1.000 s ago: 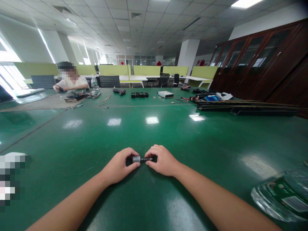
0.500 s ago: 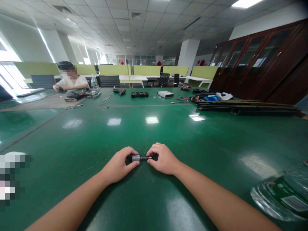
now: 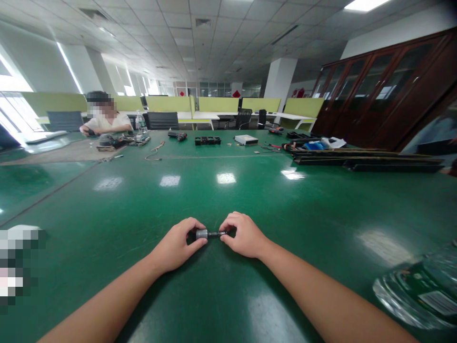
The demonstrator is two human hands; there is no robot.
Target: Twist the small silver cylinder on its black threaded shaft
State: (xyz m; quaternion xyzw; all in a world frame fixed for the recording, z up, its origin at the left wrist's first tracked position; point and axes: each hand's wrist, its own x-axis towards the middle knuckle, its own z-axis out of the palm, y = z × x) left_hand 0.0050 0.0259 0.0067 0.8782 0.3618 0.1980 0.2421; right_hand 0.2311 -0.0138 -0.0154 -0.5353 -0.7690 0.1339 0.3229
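And the right hand has eased outward along the thin dark shaft, leaving its thumb and fingertips pinching the far end, while the left hand has barely shifted, thumb and fingers clasping the thick grey end of the metal part. That part lies crosswise between the two hands, just over or on the green table; which of the two, I can't tell. Over at the right edge, a pale bluish shape has swelled into view, too blurred to name.

To the containers: a big clear bottle with a green label is at the right, cut off by the edge, its contents impossible to make out. A smaller bottle stands near the person across the table, and a flat white box lies farther back, its inside out of sight.

Hard to read: fingers hide both tips of the part, and something at the left edge is masked by pixels.
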